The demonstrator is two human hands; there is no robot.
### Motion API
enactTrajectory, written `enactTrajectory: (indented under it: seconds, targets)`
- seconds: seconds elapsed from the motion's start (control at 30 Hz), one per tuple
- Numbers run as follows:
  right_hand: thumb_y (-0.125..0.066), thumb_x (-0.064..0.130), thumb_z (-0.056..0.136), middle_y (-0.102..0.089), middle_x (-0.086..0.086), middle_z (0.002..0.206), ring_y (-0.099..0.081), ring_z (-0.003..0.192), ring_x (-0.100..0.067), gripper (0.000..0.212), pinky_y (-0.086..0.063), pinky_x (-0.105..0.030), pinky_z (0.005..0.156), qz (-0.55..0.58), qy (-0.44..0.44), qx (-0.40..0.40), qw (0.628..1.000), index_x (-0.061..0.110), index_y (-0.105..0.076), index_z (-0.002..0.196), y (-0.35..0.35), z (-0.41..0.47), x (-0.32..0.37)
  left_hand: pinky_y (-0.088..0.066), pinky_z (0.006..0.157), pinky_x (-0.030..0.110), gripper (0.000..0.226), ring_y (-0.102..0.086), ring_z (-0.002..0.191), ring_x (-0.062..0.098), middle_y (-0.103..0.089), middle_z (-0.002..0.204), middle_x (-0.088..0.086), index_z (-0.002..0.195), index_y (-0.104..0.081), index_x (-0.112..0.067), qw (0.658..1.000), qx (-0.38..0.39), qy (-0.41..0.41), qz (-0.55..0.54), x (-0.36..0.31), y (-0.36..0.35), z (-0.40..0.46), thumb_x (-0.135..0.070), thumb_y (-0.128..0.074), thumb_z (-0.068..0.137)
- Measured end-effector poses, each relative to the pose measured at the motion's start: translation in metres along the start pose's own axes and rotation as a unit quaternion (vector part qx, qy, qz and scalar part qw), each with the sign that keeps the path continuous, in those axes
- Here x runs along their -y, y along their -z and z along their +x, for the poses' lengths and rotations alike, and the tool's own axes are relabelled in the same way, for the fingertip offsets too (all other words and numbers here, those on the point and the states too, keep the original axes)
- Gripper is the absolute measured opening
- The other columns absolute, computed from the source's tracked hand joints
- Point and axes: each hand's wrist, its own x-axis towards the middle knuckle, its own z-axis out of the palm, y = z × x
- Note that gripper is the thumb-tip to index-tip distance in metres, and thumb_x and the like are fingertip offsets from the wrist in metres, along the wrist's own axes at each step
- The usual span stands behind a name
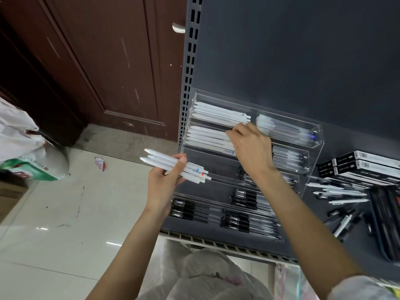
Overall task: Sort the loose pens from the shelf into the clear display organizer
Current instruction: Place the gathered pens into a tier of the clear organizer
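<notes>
The left hand [164, 180] grips spare white pens [173, 165] beside the organizer [311, 146] as supply; the right hand [249, 148], fingers curled, settles its second-row pens [207, 136].

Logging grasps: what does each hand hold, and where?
Left hand grips white pens near their clicker ends. Right hand reaches into the organizer; hold unclear.

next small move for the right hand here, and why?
Probably let go of the white pen and draw back for another. The right hand has its fingertips in the organizer's second tier, among white pens already lying there, and seems to be setting one down. The left hand holds a bundle of white pens, so the next likely comes from there.
</notes>
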Motion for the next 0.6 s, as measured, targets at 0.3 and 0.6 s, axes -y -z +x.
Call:
enactTrajectory:
  seconds: [0.3,0.6]
  targets:
    - [-0.069,-0.017,0.049,-0.069,-0.002,0.078,-0.062,0.069,-0.02,0.041,-0.048,-0.023,0.05,0.034,0.007,-0.037,0.999,0.009,-0.072,0.08,0.006,-0.006,0.005,-0.053,0.067,0.018,0.009,-0.07,0.086,0.013,-0.074,0.086,0.001,0.093,-0.07,-0.019,1.0,0.017,0.0,0.012,0.001,-0.011,-0.001,-0.018,-0.063,0.088]
    - [-0.062,0.03,0.09,-0.068,0.013,0.09,-0.061,0.079,-0.003,0.018,-0.051,-0.024,0.069,0.363,-0.093,0.117,0.92,0.027,-0.068,0.106,0.052,-0.049,0.045,-0.053,0.065,0.019,0.026,-0.069,0.082,0.013,-0.073,0.083,0.001,0.108,-0.068,-0.014,0.996,0.084,-0.012,0.031,0.003,-0.024,-0.01,-0.024,-0.065,0.084]
